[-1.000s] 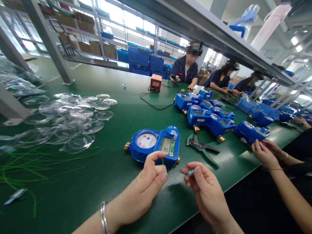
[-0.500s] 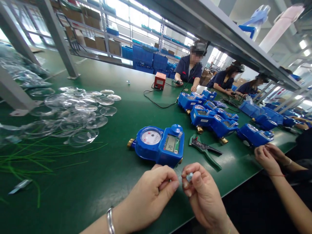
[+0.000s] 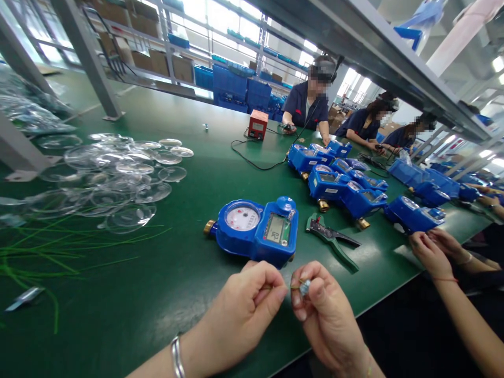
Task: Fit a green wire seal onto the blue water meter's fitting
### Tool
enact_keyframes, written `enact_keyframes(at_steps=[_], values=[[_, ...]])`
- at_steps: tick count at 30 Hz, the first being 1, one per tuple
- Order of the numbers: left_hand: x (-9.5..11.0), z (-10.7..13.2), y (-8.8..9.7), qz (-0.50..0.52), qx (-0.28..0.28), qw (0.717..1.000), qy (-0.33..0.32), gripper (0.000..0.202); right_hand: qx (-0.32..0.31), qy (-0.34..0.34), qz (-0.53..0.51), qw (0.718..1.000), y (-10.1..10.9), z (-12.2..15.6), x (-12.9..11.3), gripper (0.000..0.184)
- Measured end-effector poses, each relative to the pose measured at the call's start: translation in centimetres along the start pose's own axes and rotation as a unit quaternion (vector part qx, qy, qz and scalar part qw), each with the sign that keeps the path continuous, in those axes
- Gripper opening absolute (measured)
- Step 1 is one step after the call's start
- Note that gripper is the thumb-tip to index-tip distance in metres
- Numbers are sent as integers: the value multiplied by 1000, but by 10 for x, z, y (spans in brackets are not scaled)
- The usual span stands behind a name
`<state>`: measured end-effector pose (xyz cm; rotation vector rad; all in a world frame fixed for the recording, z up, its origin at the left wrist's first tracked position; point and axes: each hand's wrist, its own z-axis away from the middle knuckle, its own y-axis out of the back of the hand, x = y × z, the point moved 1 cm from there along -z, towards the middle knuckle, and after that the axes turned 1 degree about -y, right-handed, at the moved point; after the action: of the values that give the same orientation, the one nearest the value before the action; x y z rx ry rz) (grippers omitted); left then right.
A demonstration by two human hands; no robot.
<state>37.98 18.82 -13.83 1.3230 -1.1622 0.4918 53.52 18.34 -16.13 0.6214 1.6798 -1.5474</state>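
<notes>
My left hand (image 3: 246, 307) is closed in a pinch on a thin green wire, near the front edge of the green table (image 3: 177, 294). My right hand (image 3: 321, 307) is closed too, pinching a small pale seal piece (image 3: 304, 286) between thumb and fingers. The two hands nearly touch, fingertip to fingertip. Just beyond them lies a blue water meter (image 3: 255, 231) with a round white dial and a small display. Green-handled pliers (image 3: 331, 239) lie to the meter's right.
Clear plastic discs (image 3: 118, 178) and loose green wires (image 3: 47, 252) cover the left of the table. Several blue meters (image 3: 342, 184) sit further right, with a red box (image 3: 258, 124) and black cable behind. Another person's hands (image 3: 431, 249) work at the right; seated people work across the table.
My hands have drawn together from a gap to almost touching, and dropped toward the table's front edge. The view has shifted slightly. The meter and pliers lie as before.
</notes>
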Motion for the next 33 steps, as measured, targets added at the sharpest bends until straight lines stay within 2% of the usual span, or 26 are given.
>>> enact_keyframes(at_steps=[10,15,21,24,27,33], values=[[2,0,1,-46,-1,999,-28,14,-5,-13,3,1000,-3,3,-1,28],[0,1,-2,-66,-9,996,-67,13,-2,-7,24,1000,-2,3,0,25],[6,3,0,-101,29,985,-133,13,14,15,55,998,-2,1,-1,26],[8,4,2,-127,34,980,-149,13,11,-21,23,999,-5,-1,0,28],[9,3,4,-131,27,981,-139,13,11,-42,13,999,-7,-2,1,28],[13,3,4,-119,40,982,-144,15,20,11,53,998,-9,-4,-1,25]])
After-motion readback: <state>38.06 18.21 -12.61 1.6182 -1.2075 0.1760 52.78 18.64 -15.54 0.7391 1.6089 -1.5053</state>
